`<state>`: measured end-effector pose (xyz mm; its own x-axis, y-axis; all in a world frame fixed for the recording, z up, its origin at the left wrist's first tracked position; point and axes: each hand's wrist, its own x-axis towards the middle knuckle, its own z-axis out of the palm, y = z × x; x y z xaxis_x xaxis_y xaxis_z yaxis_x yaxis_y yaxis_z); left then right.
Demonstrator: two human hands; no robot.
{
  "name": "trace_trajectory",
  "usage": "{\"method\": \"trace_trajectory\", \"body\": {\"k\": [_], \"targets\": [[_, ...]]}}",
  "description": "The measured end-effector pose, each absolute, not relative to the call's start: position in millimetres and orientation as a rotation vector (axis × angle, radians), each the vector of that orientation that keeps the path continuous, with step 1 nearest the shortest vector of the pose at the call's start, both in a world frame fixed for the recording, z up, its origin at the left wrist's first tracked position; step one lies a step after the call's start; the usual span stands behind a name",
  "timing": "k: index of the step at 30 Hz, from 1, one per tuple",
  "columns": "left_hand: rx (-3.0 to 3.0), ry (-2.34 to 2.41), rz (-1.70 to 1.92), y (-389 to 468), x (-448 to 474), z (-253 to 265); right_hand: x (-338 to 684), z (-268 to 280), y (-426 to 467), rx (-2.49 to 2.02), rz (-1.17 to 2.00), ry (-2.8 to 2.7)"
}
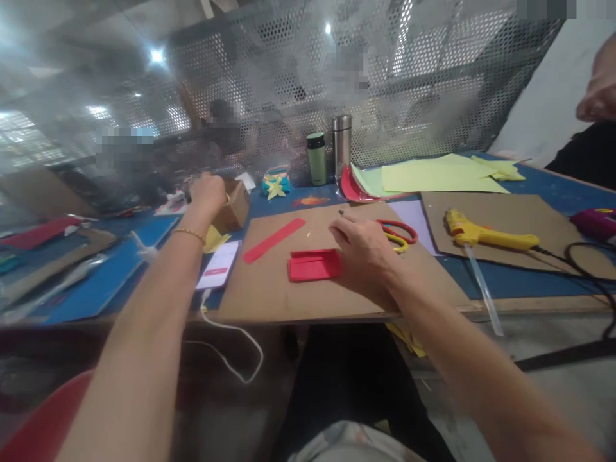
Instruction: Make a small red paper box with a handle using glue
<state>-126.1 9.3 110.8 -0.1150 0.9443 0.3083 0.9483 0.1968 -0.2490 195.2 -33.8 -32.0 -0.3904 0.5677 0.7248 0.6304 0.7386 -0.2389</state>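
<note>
Pale patterned cloth (356, 443) lies nearest, above dark trousers (356, 372), with both forearms stretching past it to the bench (568, 183). The left hand (208, 192) is at a small cardboard box (235, 208); its fingers are mostly hidden, so I cannot tell whether they grip anything. The right hand (359, 234) is low over a flat cardboard sheet (269, 295), fingers curled close together; a small dark tip shows beside them, but I cannot tell what it is or whether it is held. Just beside that hand, on the sheet, lies the folded red paper (315, 265), with a red strip (274, 240) slanting beyond it. Scissors (409, 232) with red and yellow handles show behind the right hand. Left of the sheet is a phone (219, 264) with a white cable (262, 358). Well to the right, a yellow glue gun (505, 237) rests on another cardboard piece (510, 208).
</note>
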Motion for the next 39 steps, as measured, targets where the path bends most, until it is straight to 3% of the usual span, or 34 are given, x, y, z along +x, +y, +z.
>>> {"method": "trace_trajectory", "body": {"k": [3, 8, 13, 26, 39], "targets": [[-1.944, -1.987, 0.051, -7.0, -93.1, 81.7, 195.6, -29.4, -37.5, -0.97, -0.082, -2.086], [-2.266, -2.042, 0.533, -36.9, -49.5, 45.5, 198.3, -23.9, -44.5, -0.949, 0.103, -2.311], [-2.124, -2.037, 0.501, -44.1, -62.9, 34.4, 198.1, -21.5, -50.3, -0.828, 0.222, -2.542], [-2.163, -1.876, 0.29, -32.2, -75.6, 9.0, 183.1, -30.1, -30.3, -1.134, -0.134, -2.354], [-2.084, -1.902, 0.241, -25.7, -75.0, 7.1, 179.7, -29.5, -42.6, -0.92, -0.228, -2.412]]}}
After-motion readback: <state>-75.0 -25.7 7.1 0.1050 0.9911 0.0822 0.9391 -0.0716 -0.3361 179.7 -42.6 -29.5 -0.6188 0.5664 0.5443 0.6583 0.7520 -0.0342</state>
